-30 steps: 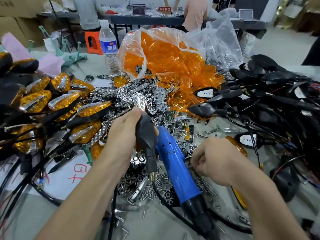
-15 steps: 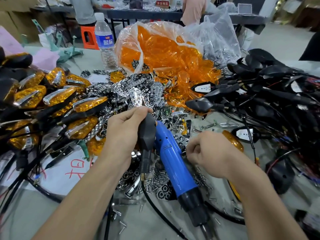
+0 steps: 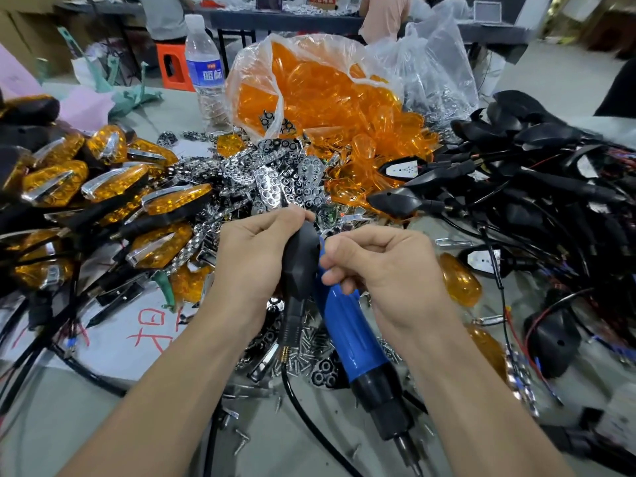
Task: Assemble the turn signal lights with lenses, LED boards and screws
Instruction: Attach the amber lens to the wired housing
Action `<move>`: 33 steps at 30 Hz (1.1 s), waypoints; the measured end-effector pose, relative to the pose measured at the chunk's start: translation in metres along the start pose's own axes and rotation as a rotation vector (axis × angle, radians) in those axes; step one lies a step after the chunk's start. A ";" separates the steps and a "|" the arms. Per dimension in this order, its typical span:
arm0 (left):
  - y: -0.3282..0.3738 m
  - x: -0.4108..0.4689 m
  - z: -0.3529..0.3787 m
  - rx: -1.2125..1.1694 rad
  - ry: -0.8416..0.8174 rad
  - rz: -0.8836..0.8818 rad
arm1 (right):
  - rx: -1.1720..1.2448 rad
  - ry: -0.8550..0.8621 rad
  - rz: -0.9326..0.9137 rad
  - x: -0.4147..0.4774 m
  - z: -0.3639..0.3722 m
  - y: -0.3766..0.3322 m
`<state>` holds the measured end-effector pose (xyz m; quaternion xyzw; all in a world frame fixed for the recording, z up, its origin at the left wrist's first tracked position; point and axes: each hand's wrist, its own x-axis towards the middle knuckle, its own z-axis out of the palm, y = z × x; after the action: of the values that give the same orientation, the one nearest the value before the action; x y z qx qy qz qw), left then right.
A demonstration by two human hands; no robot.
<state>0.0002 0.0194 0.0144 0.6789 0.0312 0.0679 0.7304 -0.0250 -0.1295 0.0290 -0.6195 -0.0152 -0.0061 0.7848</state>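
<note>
Our left hand (image 3: 254, 259) wraps its fingers round a black plastic turn signal housing (image 3: 300, 259), held stem-down over the middle of the worktop (image 3: 41, 435). Our right hand (image 3: 389, 270) curls its fingers against the housing's side; we cannot tell whether they pinch anything. A blue electric screwdriver (image 3: 347, 325) lies beneath.

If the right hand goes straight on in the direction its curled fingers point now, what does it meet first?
Most likely the black housing that the left hand grips. The right hand points leftward at it from very close, though depth is unclear.
</note>
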 end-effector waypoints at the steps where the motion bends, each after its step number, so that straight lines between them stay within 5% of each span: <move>1: 0.000 0.000 0.000 0.000 -0.004 0.001 | 0.050 0.000 0.021 0.001 0.001 0.002; 24: 0.004 -0.008 0.010 -0.055 -0.002 0.011 | 0.093 -0.026 0.088 0.003 -0.001 0.001; 30: 0.006 -0.010 0.004 -0.076 -0.055 0.047 | 0.100 -0.107 0.199 0.007 0.002 0.001; 33: 0.011 -0.011 0.001 -0.247 -0.171 -0.078 | 0.006 -0.154 0.251 0.007 0.002 -0.006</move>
<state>-0.0114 0.0172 0.0253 0.5853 -0.0134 -0.0153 0.8106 -0.0180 -0.1285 0.0352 -0.6129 0.0021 0.1395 0.7778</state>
